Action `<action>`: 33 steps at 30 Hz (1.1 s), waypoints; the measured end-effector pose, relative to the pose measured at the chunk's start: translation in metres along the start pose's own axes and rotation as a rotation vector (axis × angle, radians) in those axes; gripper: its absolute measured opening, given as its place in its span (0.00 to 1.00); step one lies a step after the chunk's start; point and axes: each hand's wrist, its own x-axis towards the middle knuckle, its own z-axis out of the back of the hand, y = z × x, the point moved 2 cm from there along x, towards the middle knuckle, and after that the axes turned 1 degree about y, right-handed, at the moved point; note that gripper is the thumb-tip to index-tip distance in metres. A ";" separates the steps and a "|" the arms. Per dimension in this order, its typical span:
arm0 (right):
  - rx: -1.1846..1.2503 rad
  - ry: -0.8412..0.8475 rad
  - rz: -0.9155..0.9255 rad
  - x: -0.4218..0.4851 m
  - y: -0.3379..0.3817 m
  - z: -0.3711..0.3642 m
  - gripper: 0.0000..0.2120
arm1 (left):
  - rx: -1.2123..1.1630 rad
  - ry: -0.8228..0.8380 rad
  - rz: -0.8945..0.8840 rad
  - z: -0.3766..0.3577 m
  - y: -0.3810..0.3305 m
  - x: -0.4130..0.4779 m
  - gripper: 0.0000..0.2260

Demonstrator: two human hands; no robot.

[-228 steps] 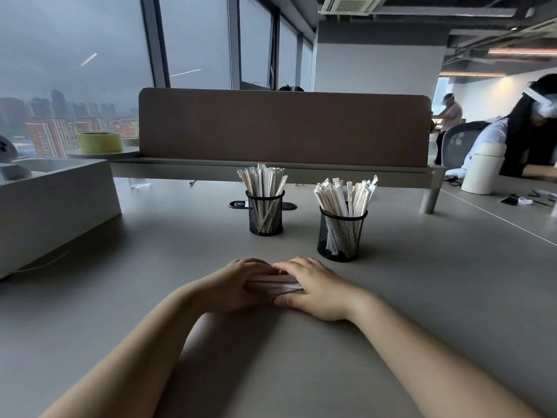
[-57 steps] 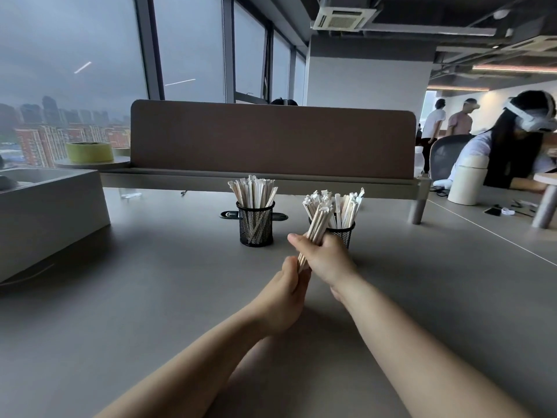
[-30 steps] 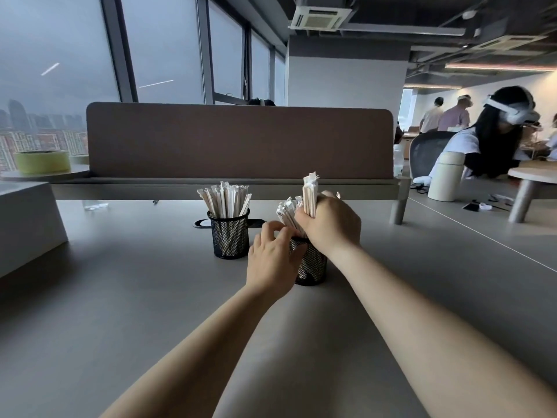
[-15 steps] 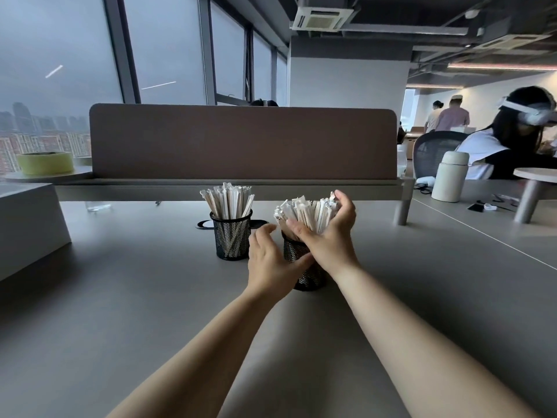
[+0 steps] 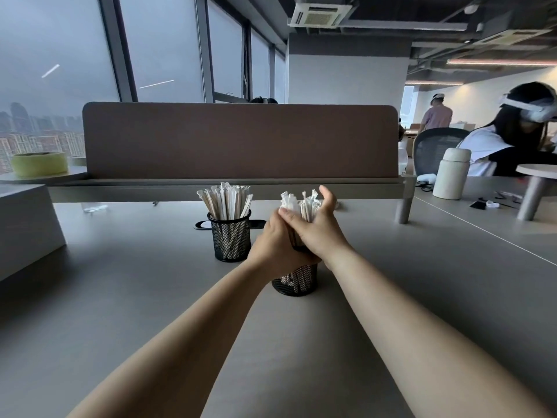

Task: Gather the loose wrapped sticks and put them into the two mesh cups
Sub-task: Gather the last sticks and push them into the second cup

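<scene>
Your left hand (image 5: 277, 245) gripped the cup (image 5: 297, 280); your right hand (image 5: 321, 229) held its fingers curled round the sticks (image 5: 303, 203).

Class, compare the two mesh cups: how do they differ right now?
The left cup stands untouched, farther back; the right cup is nearer, gripped by the left hand. Left cup's sticks fan out; right cup's are bunched in the right hand. Both are black mesh.
</scene>
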 end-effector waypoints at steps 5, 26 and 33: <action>0.124 0.027 0.076 -0.003 -0.003 -0.008 0.41 | 0.022 -0.002 0.055 0.008 0.000 -0.002 0.50; -0.325 -0.313 0.660 -0.003 0.009 -0.019 0.22 | -0.261 -0.070 0.173 0.001 0.027 -0.014 0.43; -0.621 -0.246 0.615 -0.007 0.002 -0.031 0.22 | -0.313 -0.024 0.211 -0.003 0.035 -0.019 0.36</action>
